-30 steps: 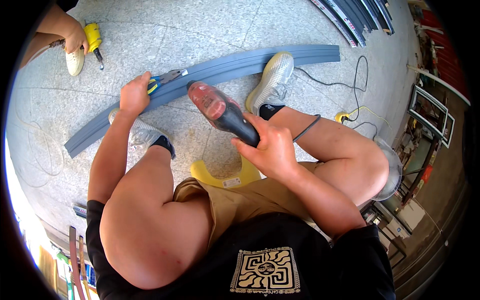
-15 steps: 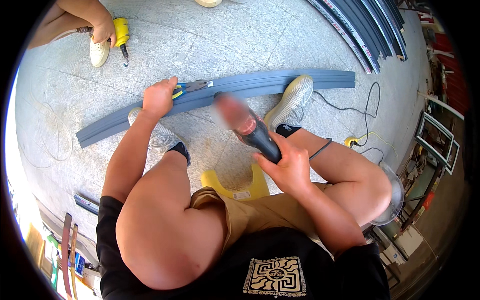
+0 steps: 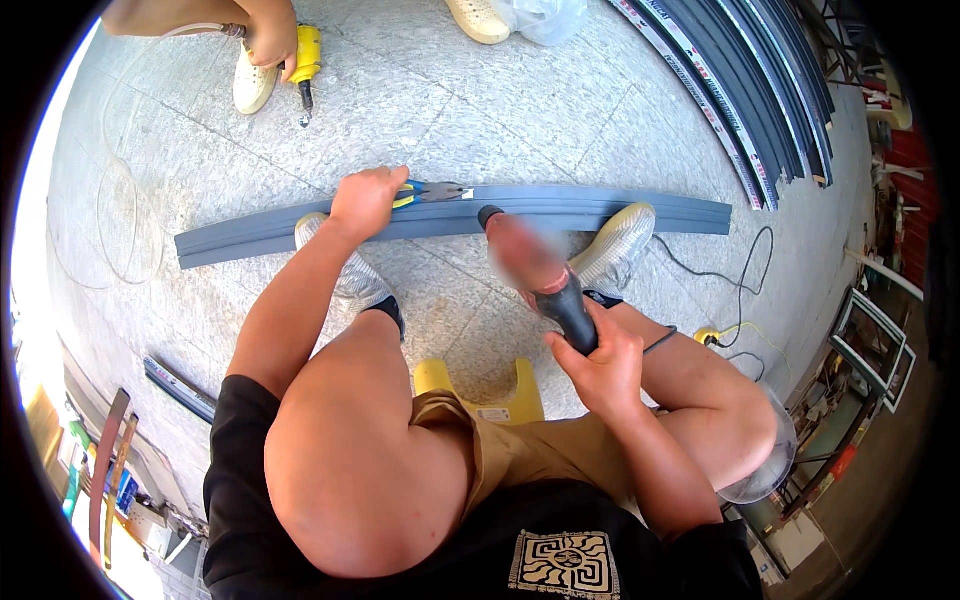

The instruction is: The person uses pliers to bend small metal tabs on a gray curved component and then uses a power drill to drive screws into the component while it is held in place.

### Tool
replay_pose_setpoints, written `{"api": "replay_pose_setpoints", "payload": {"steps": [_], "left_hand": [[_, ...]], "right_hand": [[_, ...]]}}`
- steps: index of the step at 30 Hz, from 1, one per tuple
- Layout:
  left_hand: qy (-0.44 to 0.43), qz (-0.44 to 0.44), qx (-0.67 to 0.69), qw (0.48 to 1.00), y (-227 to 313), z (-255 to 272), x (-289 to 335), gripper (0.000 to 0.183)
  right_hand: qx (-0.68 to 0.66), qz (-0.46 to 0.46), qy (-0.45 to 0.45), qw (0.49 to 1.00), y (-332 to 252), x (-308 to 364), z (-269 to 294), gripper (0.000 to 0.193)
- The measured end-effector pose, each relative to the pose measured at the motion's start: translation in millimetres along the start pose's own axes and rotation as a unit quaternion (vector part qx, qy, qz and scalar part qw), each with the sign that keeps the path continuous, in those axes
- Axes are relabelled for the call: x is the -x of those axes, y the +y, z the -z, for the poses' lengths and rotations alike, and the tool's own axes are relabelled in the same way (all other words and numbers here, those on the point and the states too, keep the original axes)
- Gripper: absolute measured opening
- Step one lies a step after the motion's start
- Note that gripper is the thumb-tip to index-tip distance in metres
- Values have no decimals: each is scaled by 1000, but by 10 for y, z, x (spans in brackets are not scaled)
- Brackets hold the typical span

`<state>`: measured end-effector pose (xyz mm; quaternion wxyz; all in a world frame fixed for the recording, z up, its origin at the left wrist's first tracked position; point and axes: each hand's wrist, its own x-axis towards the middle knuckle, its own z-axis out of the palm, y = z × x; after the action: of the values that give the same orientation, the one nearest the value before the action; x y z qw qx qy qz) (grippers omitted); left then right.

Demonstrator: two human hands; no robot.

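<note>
My left hand (image 3: pixel 366 204) is closed on a pair of pliers (image 3: pixel 432 192) with blue and yellow handles. A small whitish piece (image 3: pixel 467 194) shows at the jaws. The pliers lie over a long grey profile strip (image 3: pixel 270 232), which runs across the floor under the front of both my shoes. My right hand (image 3: pixel 606 362) grips the black handle of a corded red and black power tool (image 3: pixel 568 312). Its dark round end points up-left, close to the jaws and the strip; whether it touches them I cannot tell. The tool's middle is blurred.
At the upper left a co-worker's hand (image 3: pixel 272 45) holds a yellow drill-like tool (image 3: pixel 309 55). Dark profiles (image 3: pixel 740 90) are stacked at the upper right. A yellow stool (image 3: pixel 520 408) is under me. A black cable (image 3: pixel 740 283) curls near a yellow socket (image 3: pixel 706 336) on the right.
The view has shifted, so the strip and my hands sit further right and slightly lower. More of another shoe and a clear plastic bag show at the top. Both hands keep their holds.
</note>
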<state>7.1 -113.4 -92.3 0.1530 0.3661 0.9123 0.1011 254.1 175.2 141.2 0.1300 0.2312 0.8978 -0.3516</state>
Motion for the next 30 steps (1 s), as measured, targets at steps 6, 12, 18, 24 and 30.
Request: {"api": "replay_pose_setpoints", "payload": {"steps": [6,12,18,24,30], "left_hand": [[-13,12,10,1000,8,4,0,28],[-11,8,14,1000,3,3,23,29],[-21,2,2,1000,-21,-11,-2,27],[-29,11,2,1000,-16,8,-13,27],[-8,13,5,1000,10,8,21,27]], "right_hand": [[-4,9,12,1000,-15,-18,-10,57],[-4,-17,-8,1000,-81,-36,20,57],[-11,-16,-8,1000,-72,-10,-8,56],[0,-24,-13,1000,-89,-47,-58,57],[-14,-22,-12,1000,-155,-102,-81,55]]}}
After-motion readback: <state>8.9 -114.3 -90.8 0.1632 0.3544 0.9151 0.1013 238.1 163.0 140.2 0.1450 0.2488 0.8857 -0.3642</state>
